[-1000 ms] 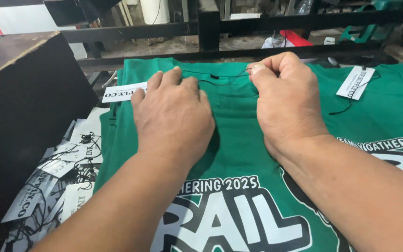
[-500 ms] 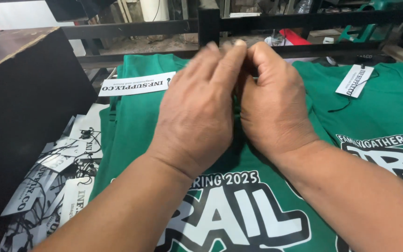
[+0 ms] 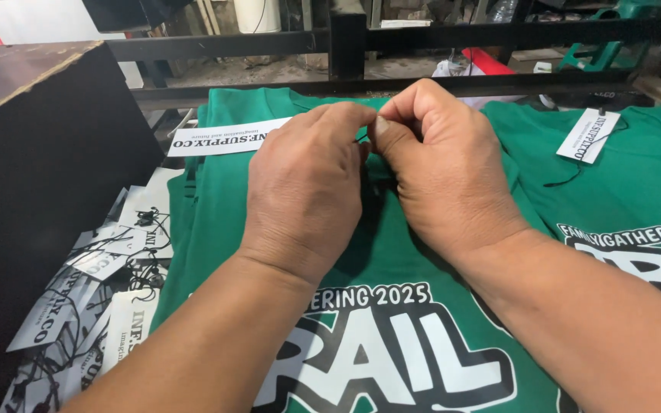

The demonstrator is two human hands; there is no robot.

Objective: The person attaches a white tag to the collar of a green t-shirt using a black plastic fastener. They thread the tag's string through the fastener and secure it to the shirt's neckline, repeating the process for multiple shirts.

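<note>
A green T-shirt [image 3: 392, 252] is lying flat in the middle of the scene, front up, with large white and black lettering printed across its chest at the near edge. Its long axis is running from near to far, and its collar is pointing away toward the far black metal rail [image 3: 453, 80]. The collar area is sitting directly under both hands, at the far end of the shirt.

The left hand [image 3: 307, 191] is resting knuckles-up on the shirt, its fingertips curling closed and pinching at something small at the collar. The right hand [image 3: 441, 168] is meeting it from the right, thumb and forefinger pressing together in a tight pinch; a thin dark string [image 3: 363, 138] is just showing between the two pinches. What the string is joined to is hidden by the fingers.

A long white paper tag [image 3: 227, 138] is lying on the shirt just left of the left hand, far side. To the right, a second green shirt [image 3: 636, 183] is lying flat, carrying a small white hang tag [image 3: 589, 135] on a dark cord. At the near left, a loose pile of tags [image 3: 93, 298] with black strings is lying beside a dark box [image 3: 32, 153].
</note>
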